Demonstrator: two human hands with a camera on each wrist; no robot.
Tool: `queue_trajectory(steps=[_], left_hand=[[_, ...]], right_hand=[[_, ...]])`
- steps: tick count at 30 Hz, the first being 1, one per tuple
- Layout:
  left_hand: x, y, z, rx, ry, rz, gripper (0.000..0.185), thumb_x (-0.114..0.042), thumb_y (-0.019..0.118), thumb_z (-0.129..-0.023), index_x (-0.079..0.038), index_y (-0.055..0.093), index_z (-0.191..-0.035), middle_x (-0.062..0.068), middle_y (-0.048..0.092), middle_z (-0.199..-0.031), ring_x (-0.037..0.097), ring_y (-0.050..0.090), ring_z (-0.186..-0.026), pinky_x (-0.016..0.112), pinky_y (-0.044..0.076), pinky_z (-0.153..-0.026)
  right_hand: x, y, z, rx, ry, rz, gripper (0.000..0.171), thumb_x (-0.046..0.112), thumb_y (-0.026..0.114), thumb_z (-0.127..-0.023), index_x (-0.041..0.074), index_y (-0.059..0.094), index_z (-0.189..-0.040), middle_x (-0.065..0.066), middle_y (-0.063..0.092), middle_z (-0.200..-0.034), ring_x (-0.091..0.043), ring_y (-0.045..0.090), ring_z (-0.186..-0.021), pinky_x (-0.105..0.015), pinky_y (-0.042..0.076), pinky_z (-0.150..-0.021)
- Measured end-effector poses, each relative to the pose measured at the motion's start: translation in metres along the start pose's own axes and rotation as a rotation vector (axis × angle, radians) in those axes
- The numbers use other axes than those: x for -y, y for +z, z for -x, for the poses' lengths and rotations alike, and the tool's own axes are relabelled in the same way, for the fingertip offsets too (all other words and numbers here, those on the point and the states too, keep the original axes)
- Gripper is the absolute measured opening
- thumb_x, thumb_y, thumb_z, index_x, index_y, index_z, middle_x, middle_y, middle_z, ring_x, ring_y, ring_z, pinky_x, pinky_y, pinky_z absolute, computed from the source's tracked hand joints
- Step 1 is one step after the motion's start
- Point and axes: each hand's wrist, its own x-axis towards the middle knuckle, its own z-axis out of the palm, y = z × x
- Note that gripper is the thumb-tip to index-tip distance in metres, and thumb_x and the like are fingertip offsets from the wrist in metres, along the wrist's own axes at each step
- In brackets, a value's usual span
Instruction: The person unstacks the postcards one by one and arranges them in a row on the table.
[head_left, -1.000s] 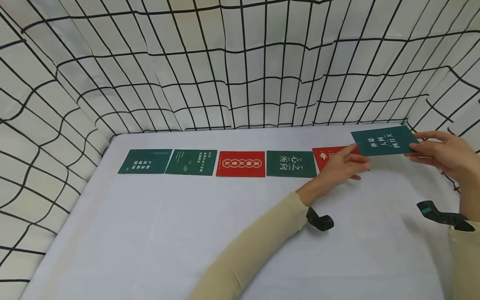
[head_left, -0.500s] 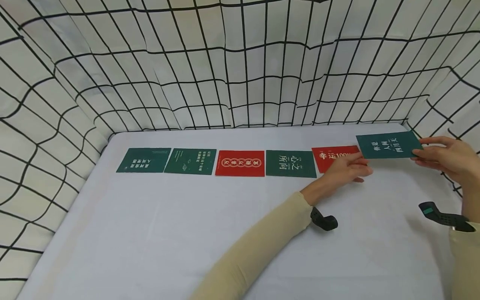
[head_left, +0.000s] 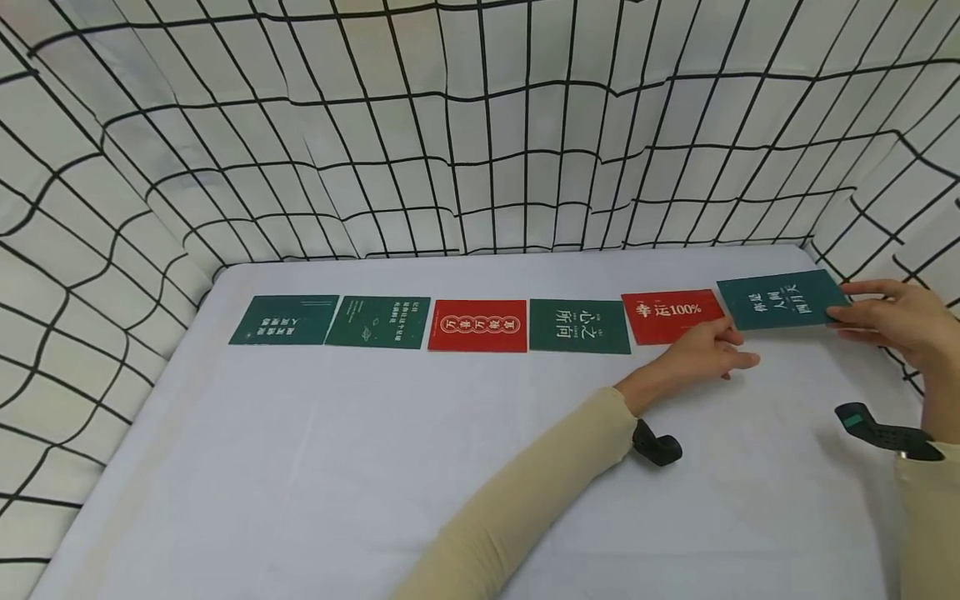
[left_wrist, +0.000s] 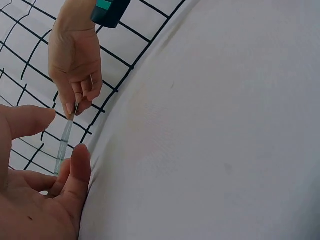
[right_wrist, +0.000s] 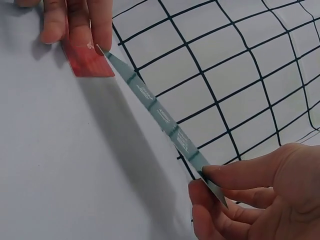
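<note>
A dark green card [head_left: 780, 300] with white characters is tilted above the table at the right end of a row of cards. My right hand [head_left: 900, 321] pinches its right edge between thumb and fingers, as the right wrist view also shows. At its left corner, the fingers of my left hand [head_left: 701, 350] touch or nearly touch the card, without a clear pinch. Those fingers also lie over the lower right corner of a red card [head_left: 663, 315] flat on the table. The green card [left_wrist: 64, 142] appears edge-on in the left wrist view.
Farther left in the row lie a green card [head_left: 579, 325], a red card [head_left: 478, 327] and two more green cards, flat on the white table [head_left: 375, 467]. A black wire grid [head_left: 491, 158] over white sheeting rises behind the table and along its sides.
The green card in my right hand has come down and slightly right, nearer the table. My left hand has shifted right and down with it, uncovering more of the red card.
</note>
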Motion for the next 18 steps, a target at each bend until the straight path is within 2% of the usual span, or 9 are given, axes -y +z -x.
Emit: queue_trajectory(steps=[3, 6, 8, 10, 11, 13, 15, 17, 18], left_hand=[[0.000, 0.001, -0.004, 0.012, 0.027, -0.107, 0.052, -0.022, 0.073, -0.098, -0.010, 0.054, -0.144, -0.004, 0.065, -0.115, 0.006, 0.063, -0.072, 0.012, 0.051, -0.071], [-0.001, 0.002, -0.008, 0.002, 0.047, -0.238, 0.042, -0.024, 0.074, -0.097, -0.010, 0.058, -0.132, -0.003, 0.065, -0.110, 0.005, 0.061, -0.074, 0.012, 0.050, -0.069], [-0.003, 0.003, -0.010, -0.007, 0.039, -0.321, 0.046, -0.027, 0.075, -0.096, -0.013, 0.057, -0.135, -0.004, 0.066, -0.114, 0.001, 0.059, -0.083, 0.010, 0.049, -0.070], [-0.005, 0.005, -0.012, -0.014, 0.014, -0.386, 0.055, -0.030, 0.075, -0.095, -0.017, 0.053, -0.144, -0.007, 0.066, -0.121, -0.002, 0.056, -0.093, 0.009, 0.050, -0.073], [-0.006, 0.005, -0.012, -0.017, 0.000, -0.412, 0.059, -0.031, 0.076, -0.095, -0.018, 0.051, -0.147, -0.009, 0.065, -0.125, -0.003, 0.053, -0.097, 0.009, 0.050, -0.074], [-0.009, 0.007, -0.013, -0.016, -0.033, -0.441, 0.064, -0.032, 0.076, -0.094, -0.021, 0.048, -0.151, -0.011, 0.063, -0.129, -0.004, 0.052, -0.102, 0.010, 0.050, -0.077], [-0.010, 0.008, -0.013, -0.014, -0.057, -0.471, 0.068, -0.033, 0.075, -0.095, -0.023, 0.045, -0.155, -0.012, 0.062, -0.132, -0.005, 0.052, -0.105, 0.010, 0.051, -0.079], [-0.011, 0.010, -0.012, -0.012, -0.067, -0.497, 0.070, -0.034, 0.075, -0.095, -0.024, 0.043, -0.156, -0.012, 0.061, -0.134, -0.005, 0.053, -0.106, 0.010, 0.051, -0.081], [-0.011, 0.010, -0.012, -0.012, -0.073, -0.504, 0.073, -0.034, 0.075, -0.095, -0.025, 0.041, -0.158, -0.012, 0.060, -0.134, -0.005, 0.053, -0.107, 0.010, 0.051, -0.082]], right_hand=[[-0.003, 0.001, 0.000, 0.015, 0.024, 0.001, 0.070, 0.014, 0.057, -0.104, -0.014, 0.021, -0.158, -0.046, 0.043, -0.140, 0.011, 0.051, -0.066, -0.014, 0.055, -0.061], [-0.005, 0.000, 0.000, 0.035, 0.044, 0.014, 0.071, 0.019, 0.058, -0.105, -0.013, 0.023, -0.158, -0.046, 0.036, -0.149, 0.010, 0.049, -0.067, -0.013, 0.054, -0.060], [-0.004, -0.001, 0.000, 0.044, 0.057, 0.028, 0.072, 0.023, 0.058, -0.105, -0.012, 0.024, -0.158, -0.046, 0.033, -0.152, 0.000, 0.056, -0.073, -0.013, 0.051, -0.059], [-0.004, -0.001, 0.001, 0.051, 0.070, 0.046, 0.074, 0.028, 0.058, -0.105, -0.011, 0.025, -0.158, -0.046, 0.031, -0.154, -0.020, 0.063, -0.087, -0.013, 0.047, -0.059], [-0.003, 0.000, 0.001, 0.055, 0.076, 0.051, 0.075, 0.029, 0.058, -0.105, -0.011, 0.024, -0.158, -0.046, 0.030, -0.154, -0.030, 0.062, -0.097, -0.012, 0.045, -0.059], [-0.003, 0.002, 0.002, 0.066, 0.092, 0.049, 0.076, 0.031, 0.058, -0.106, -0.011, 0.022, -0.159, -0.046, 0.026, -0.156, -0.049, 0.052, -0.116, -0.014, 0.044, -0.060], [-0.003, 0.003, 0.001, 0.075, 0.108, 0.046, 0.076, 0.031, 0.056, -0.106, -0.010, 0.020, -0.160, -0.046, 0.022, -0.158, -0.055, 0.044, -0.126, -0.013, 0.044, -0.060], [-0.003, 0.004, 0.000, 0.082, 0.123, 0.041, 0.077, 0.032, 0.055, -0.107, -0.010, 0.018, -0.160, -0.045, 0.020, -0.160, -0.055, 0.042, -0.129, -0.013, 0.045, -0.059], [-0.004, 0.005, 0.000, 0.081, 0.136, 0.046, 0.078, 0.035, 0.054, -0.107, -0.009, 0.018, -0.160, -0.045, 0.020, -0.160, -0.055, 0.041, -0.129, -0.017, 0.047, -0.062]])
